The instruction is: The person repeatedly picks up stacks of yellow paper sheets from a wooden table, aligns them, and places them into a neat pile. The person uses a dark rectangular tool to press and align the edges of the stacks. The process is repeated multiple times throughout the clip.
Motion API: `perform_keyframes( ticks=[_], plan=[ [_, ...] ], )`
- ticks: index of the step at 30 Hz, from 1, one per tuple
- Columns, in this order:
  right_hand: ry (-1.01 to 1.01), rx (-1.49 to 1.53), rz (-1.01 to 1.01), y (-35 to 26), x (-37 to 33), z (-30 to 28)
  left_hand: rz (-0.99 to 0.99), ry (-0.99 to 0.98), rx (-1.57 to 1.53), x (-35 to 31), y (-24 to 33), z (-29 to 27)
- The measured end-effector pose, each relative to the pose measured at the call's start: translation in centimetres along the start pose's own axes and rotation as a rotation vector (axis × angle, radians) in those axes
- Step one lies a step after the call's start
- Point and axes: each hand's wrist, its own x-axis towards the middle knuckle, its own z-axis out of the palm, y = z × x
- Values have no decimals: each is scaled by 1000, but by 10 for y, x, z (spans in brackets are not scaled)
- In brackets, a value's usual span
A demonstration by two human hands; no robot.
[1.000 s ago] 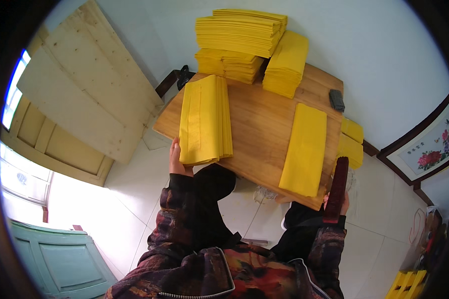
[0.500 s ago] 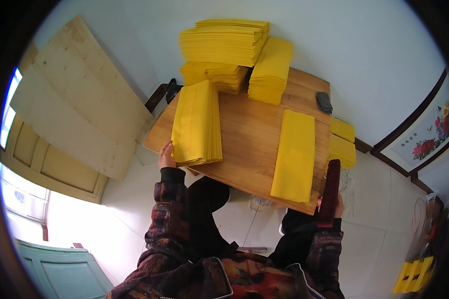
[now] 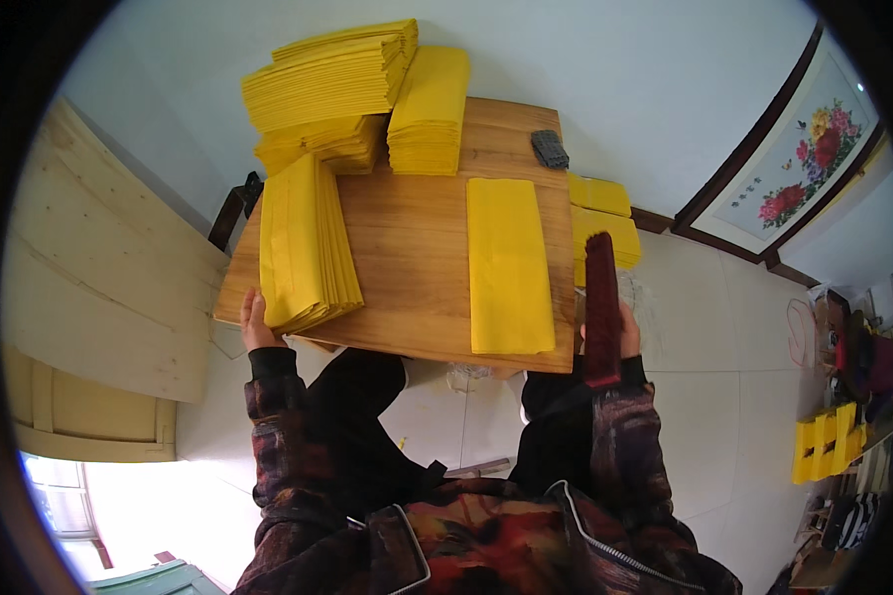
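Observation:
At the table's left end stands a fanned stack of folded yellow sheets (image 3: pixel 303 238). My left hand (image 3: pixel 257 322) rests against its near left corner, fingers stretched along the side. A long dark red brush (image 3: pixel 602 307) points away from me, just beyond the table's right edge. My right hand (image 3: pixel 629 332) is wrapped round it, with most of the fingers hidden behind the brush. Between the two hands, nearer the right one, a flat yellow folded piece (image 3: pixel 511 266) lies lengthwise on the wooden table (image 3: pixel 407 258).
Taller yellow stacks (image 3: pixel 318 84) and another yellow stack (image 3: pixel 429 111) stand at the table's back. A dark grey block (image 3: pixel 550 149) lies at the back right corner. More yellow bundles (image 3: pixel 605 228) sit beyond the right edge. A framed flower picture (image 3: pixel 789 164) leans at the wall.
The whole view has turned to the right, so the table and stacks appear farther left. My left hand stays at the stack's corner, and the brush is still in my right hand.

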Motion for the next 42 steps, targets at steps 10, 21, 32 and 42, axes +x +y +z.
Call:
perform_keyframes(
  ticks=[10, 21, 32, 42],
  plan=[
    [-109, -1449, -355, -6, 79, 113, -119, -110, -84, -11, -3, -4],
    [-8, -1990, -314, 15, 86, 161, -105, -226, -83, -11, -5, -14],
    [8, -2034, -243, 46, 87, 159, -316, -491, 28, 56, 8, -4],
    [11, -2055, -242, 51, 91, 164, -170, -582, 219, 53, 18, 12]
  ],
)
